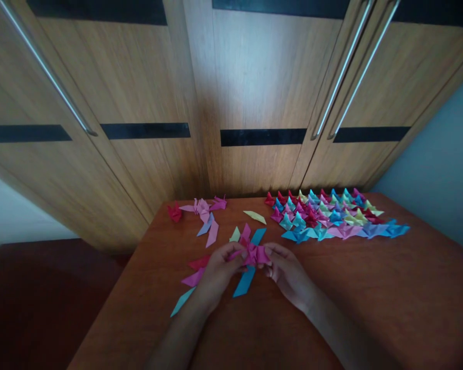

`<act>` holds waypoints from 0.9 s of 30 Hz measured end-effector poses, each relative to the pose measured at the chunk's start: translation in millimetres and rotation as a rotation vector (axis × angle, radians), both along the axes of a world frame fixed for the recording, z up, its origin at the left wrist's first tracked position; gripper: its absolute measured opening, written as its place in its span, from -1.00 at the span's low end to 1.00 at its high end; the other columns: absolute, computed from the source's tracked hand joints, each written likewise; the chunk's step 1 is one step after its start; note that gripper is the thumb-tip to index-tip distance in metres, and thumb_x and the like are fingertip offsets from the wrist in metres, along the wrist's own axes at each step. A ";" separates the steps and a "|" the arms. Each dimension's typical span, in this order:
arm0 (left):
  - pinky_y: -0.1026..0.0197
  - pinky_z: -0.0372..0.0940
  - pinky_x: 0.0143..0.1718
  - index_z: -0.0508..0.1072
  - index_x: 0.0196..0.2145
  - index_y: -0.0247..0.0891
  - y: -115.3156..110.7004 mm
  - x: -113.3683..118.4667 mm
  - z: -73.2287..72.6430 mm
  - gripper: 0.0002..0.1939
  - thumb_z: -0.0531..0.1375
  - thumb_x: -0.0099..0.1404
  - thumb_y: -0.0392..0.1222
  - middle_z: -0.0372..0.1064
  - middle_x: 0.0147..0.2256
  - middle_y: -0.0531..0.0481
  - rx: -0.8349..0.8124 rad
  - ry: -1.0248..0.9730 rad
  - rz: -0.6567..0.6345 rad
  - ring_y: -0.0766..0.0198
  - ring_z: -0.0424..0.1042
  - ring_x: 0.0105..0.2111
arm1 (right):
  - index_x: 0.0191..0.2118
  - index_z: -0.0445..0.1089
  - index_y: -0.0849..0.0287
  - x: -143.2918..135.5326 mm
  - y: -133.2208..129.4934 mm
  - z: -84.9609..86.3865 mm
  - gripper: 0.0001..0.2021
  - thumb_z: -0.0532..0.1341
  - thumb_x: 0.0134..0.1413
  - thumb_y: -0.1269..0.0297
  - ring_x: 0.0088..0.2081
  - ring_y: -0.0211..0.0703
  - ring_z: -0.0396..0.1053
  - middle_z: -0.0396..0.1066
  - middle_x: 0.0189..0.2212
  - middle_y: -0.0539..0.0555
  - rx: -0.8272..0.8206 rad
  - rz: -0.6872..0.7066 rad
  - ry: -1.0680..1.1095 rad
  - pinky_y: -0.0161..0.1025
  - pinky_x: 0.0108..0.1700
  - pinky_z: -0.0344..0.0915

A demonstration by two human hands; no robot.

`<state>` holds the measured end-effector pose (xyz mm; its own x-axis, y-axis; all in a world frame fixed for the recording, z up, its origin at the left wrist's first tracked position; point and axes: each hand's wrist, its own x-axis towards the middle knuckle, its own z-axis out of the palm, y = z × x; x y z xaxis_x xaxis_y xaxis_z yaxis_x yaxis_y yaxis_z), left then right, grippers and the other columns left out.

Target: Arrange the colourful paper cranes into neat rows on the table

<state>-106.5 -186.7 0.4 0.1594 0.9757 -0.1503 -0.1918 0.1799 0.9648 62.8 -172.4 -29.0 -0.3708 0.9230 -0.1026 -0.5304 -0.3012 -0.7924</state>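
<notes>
A magenta folded paper piece [254, 255] is held between my two hands above the table. My left hand [226, 264] pinches its left side with thumb and fingers. On the opposite end, the fingers of my right hand [283, 264] are closed on its edge. Beneath the hands lies a blue folded paper strip [244, 282], its upper part sticking out past the magenta piece. A pale green paper piece [235, 235] rests just beyond my left hand. Red, magenta and light-blue folded strips [193, 278] lie beside my left wrist, partly covered by it.
Rows of multicoloured folded paper units [324, 213] stand at the back right of the brown table [351, 298]. At the back left are a red folded piece [174, 211] and pink paper cranes [202, 208]. A yellow strip [255, 216] lies between. Wooden cabinet doors [254, 77] rise behind.
</notes>
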 end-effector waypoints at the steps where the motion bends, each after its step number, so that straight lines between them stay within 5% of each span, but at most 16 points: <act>1: 0.28 0.29 -0.30 0.43 -0.41 -0.29 0.2 0.1 -0.3 -0.81 0.25 0.18 -0.10 0.34 -0.42 0.05 0.004 -0.031 -0.009 0.34 0.33 -0.39 | -0.38 0.45 0.19 0.5 0.6 -0.4 -0.84 0.30 0.04 0.19 -0.45 -0.34 0.30 0.35 -0.51 -0.03 -0.006 0.006 0.017 -0.41 -0.46 0.17; 7: 0.31 0.31 -0.31 0.47 -0.39 -0.31 1.9 0.0 -2.7 -0.84 0.26 0.19 -0.14 0.37 -0.42 0.03 -0.043 -0.181 -0.011 0.36 0.35 -0.40 | -0.28 0.48 0.20 4.8 5.4 -3.4 -0.82 0.32 0.02 0.21 -0.47 -0.38 0.31 0.38 -0.52 -0.02 -0.041 -0.004 0.048 -0.44 -0.46 0.19; 18: 0.34 0.34 -0.35 0.45 -0.44 -0.32 3.1 -5.8 -12.7 -0.86 0.31 0.15 -0.20 0.41 -0.45 0.03 -0.070 -0.308 0.015 0.39 0.39 -0.44 | -0.45 0.42 0.21 2.7 6.2 -10.2 -0.78 0.41 -0.13 0.20 -0.57 -0.43 0.28 0.36 -0.60 -0.07 -0.108 -0.104 0.060 -0.50 -0.54 0.16; 27: 0.33 0.32 -0.32 0.47 -0.41 -0.30 2.1 -3.9 -8.1 -0.83 0.32 0.14 -0.15 0.44 -0.42 0.02 -0.098 -0.280 0.017 0.37 0.40 -0.40 | -0.39 0.44 0.21 2.2 5.0 -4.0 -0.78 0.39 -0.10 0.18 -0.49 -0.38 0.32 0.40 -0.52 -0.03 -0.103 -0.091 0.056 -0.46 -0.50 0.17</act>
